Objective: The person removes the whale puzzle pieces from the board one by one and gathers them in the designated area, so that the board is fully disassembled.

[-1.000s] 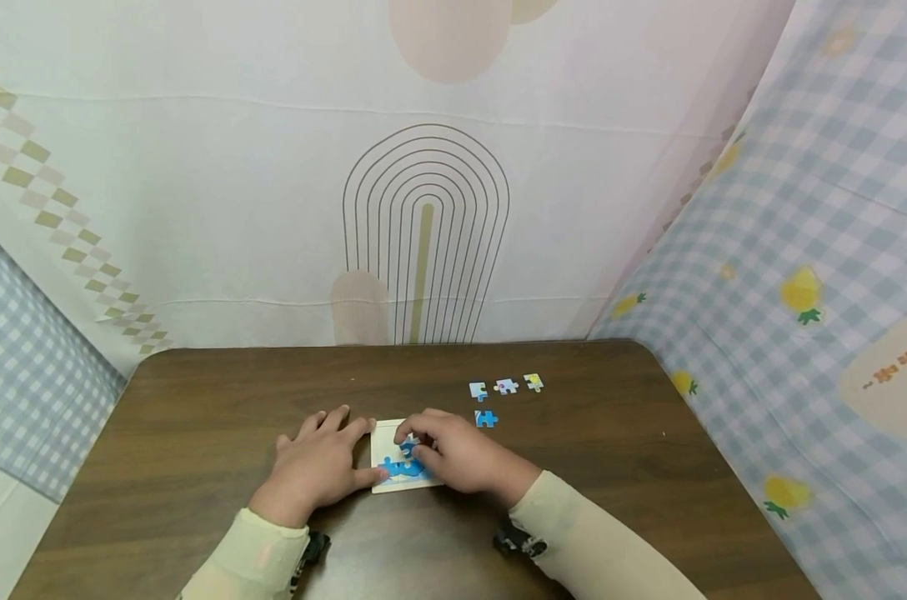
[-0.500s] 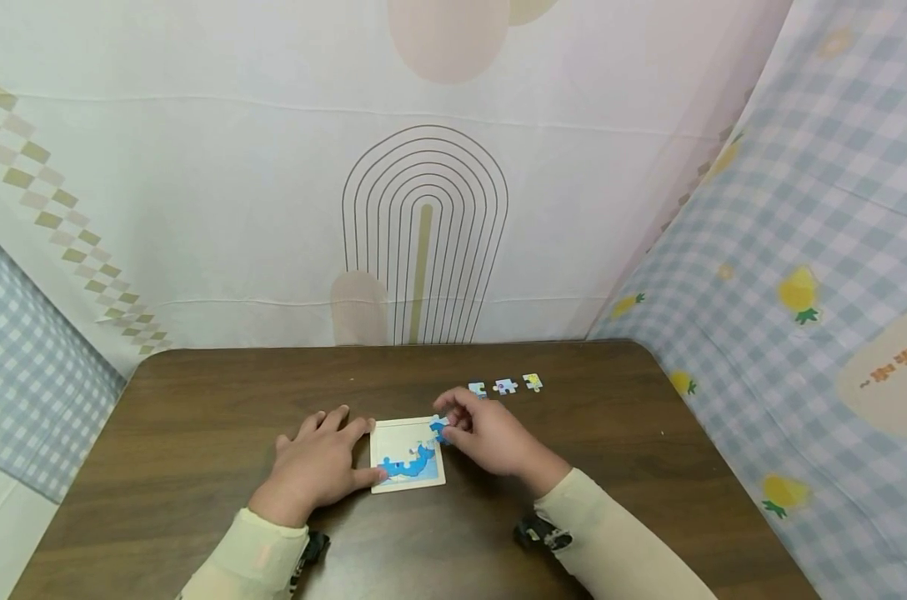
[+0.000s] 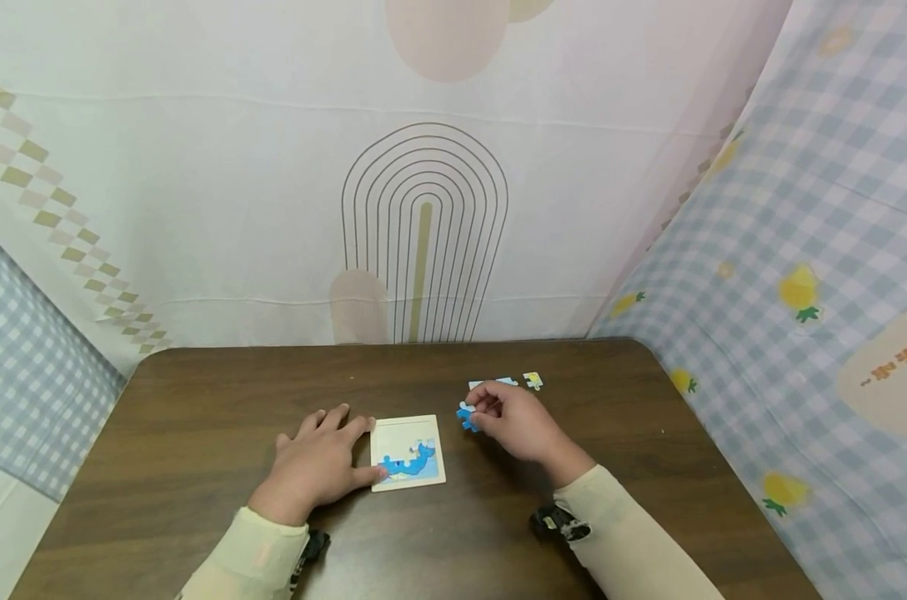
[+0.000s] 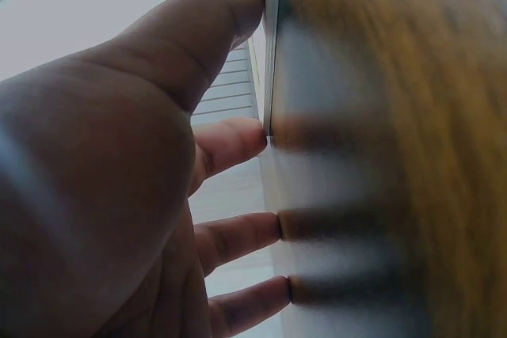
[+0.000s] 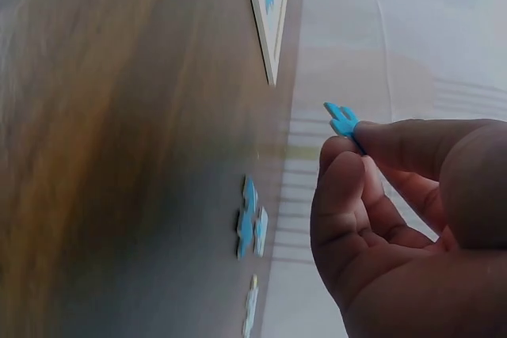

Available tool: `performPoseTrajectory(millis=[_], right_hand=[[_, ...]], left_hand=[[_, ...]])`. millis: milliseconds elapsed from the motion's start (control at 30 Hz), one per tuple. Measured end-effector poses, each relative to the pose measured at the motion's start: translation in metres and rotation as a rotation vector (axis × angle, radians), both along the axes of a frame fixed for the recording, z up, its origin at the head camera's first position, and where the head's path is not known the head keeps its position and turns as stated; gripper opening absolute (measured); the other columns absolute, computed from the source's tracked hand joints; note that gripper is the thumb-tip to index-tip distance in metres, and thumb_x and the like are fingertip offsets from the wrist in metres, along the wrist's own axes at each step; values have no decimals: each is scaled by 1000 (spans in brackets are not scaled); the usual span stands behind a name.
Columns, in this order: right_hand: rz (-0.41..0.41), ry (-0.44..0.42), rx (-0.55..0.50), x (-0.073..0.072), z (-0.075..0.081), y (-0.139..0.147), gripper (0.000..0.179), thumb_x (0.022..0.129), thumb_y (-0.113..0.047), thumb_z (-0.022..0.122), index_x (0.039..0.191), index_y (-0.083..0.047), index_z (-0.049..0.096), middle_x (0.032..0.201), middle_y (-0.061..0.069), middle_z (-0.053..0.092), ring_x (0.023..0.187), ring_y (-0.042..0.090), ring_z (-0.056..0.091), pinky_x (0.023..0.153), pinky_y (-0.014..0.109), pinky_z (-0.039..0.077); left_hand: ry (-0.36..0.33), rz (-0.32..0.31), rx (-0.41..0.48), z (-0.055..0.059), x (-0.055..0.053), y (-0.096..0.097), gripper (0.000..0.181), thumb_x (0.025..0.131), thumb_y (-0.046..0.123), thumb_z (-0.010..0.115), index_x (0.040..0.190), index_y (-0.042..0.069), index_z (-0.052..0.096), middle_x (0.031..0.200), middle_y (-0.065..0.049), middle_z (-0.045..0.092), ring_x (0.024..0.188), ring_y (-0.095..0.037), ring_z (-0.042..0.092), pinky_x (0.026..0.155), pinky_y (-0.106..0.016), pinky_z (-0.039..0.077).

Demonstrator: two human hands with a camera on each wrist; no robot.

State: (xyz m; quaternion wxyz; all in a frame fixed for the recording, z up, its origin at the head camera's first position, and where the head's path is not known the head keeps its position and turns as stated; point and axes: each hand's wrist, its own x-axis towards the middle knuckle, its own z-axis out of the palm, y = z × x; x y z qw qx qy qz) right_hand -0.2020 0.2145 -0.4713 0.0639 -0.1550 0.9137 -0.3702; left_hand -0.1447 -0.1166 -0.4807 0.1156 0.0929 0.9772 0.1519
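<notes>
My right hand (image 3: 519, 421) pinches a blue jigsaw piece (image 3: 466, 414) between thumb and fingers, right of the puzzle tray. In the right wrist view the held piece (image 5: 344, 121) is off the table. The square puzzle tray (image 3: 441, 454) has a pale rim, and joined blue pieces (image 3: 416, 463) fill its lower part, forming what looks like a whale or dolphin. The upper part of the tray shows its pale base. My left hand (image 3: 317, 460) lies flat with fingers spread, its thumb on the tray's lower left and its index finger touching the upper left corner.
Behind my right hand lie loose jigsaw pieces, one with yellow (image 3: 533, 381) and others partly hidden by the fingers. Low in the right wrist view, a blue loose piece (image 5: 247, 219) rests on the brown table (image 3: 236, 392). Patterned cloth hangs behind and at both sides.
My right hand has lifted the blue jigsaw piece away from the tray and moved right with it, towards the loose pieces. My left hand stays in place.
</notes>
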Motion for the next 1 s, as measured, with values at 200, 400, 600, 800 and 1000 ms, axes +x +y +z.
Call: performPoseTrajectory(millis=[200,400,600,800,1000], right_hand=[[-69,-28,-5,-6,2,18,13,107,-12,77,120,-16,79,102,-2,75,84,13,69,75,32,60],[-124,-59,-47,-12,3,39,16,109,-12,75,124,-10,79,100,4,75,82,15,73,74,32,63],[-174,-79,-87,-16,2,56,17,109,-12,74,124,-6,79,97,7,75,80,17,74,75,34,63],[-218,-108,-90,-18,-3,68,19,109,-13,73,125,-5,79,98,10,77,82,19,75,76,34,65],[-235,-139,-84,-20,-8,75,19,110,-12,71,125,-5,79,96,10,78,81,19,75,78,35,66]], left_hand=[[4,-2,-1,-1,-1,0,90,91,81,77,166,35,56,180,-17,41,161,-54,40,107,-95,35],[-2,1,3,-2,-1,0,89,91,80,78,165,35,57,180,-17,41,162,-54,40,107,-94,35],[-6,2,-1,-2,-1,0,90,91,81,77,166,35,56,180,-17,40,162,-54,39,108,-95,35],[-18,2,-5,-2,-2,0,91,91,82,76,167,36,55,181,-17,40,162,-54,39,108,-95,34],[-9,2,-5,-3,-2,0,91,91,82,76,167,36,55,181,-17,40,162,-55,39,108,-95,34]])
